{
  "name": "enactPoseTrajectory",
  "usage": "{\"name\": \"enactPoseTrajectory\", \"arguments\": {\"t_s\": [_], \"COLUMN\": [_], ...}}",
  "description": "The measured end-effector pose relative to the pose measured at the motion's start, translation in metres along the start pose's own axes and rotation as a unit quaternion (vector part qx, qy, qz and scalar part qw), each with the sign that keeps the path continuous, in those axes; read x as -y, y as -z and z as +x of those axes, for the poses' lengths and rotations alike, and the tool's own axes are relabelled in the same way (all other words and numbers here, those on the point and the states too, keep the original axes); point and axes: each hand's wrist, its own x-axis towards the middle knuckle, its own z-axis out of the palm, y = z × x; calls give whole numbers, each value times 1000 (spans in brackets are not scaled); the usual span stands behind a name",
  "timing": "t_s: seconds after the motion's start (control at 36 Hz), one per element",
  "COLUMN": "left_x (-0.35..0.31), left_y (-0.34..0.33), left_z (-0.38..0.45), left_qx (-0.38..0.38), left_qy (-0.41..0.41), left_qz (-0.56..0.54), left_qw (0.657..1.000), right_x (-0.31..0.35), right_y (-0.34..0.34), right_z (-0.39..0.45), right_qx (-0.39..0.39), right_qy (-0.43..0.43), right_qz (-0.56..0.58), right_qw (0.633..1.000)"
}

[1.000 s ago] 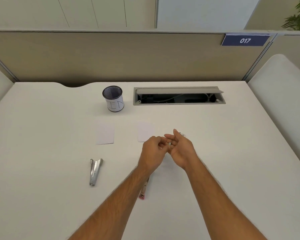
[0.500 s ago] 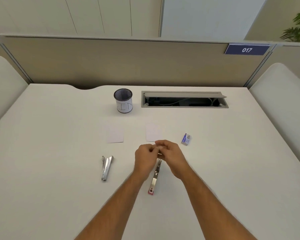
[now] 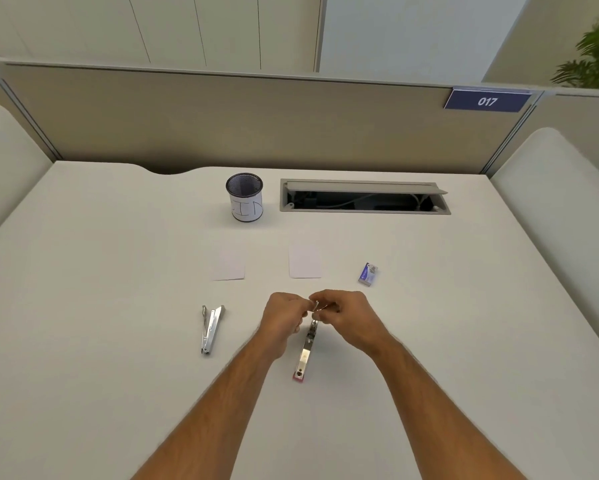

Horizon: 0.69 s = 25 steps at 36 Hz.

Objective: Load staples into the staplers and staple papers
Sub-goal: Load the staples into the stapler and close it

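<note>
Both hands, left [image 3: 284, 317] and right [image 3: 346, 315], pinch a staple strip [image 3: 314, 305] just above the open stapler [image 3: 306, 348], whose long axis runs toward the person.

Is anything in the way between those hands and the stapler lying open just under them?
Nothing visible. The left hand and right hand pinch something small and silvery, likely staples, right above the far end of the open stapler. Only bare desk lies around it.
</note>
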Motion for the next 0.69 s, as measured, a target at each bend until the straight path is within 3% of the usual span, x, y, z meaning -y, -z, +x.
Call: {"name": "enactPoseTrajectory", "arguments": {"t_s": [0.17,0.28,0.33,0.42,0.56,0.69], "left_x": [1,7,13,26,49,58], "left_y": [-2,-5,-6,-7,-10,-15], "left_z": [-4,-4,-4,-7,-7,-5], "left_qx": [53,-17,-84,-117,-85,-53], "left_qy": [3,-22,-61,-101,-116,-145], "left_qz": [6,-11,44,135,257,391], "left_qw": [999,1000,994,979,956,908], "right_x": [-6,-11,-13,-18,-24,-28], "right_y": [4,5,6,6,5,5], "right_z": [-1,-3,-4,-5,-1,4], "right_qx": [-27,-57,-74,-85,-75,-55], "right_qy": [0,-21,-34,-39,-16,-25], "right_qz": [-23,-5,8,-1,-97,-138], "right_qw": [999,998,997,996,992,989]}}
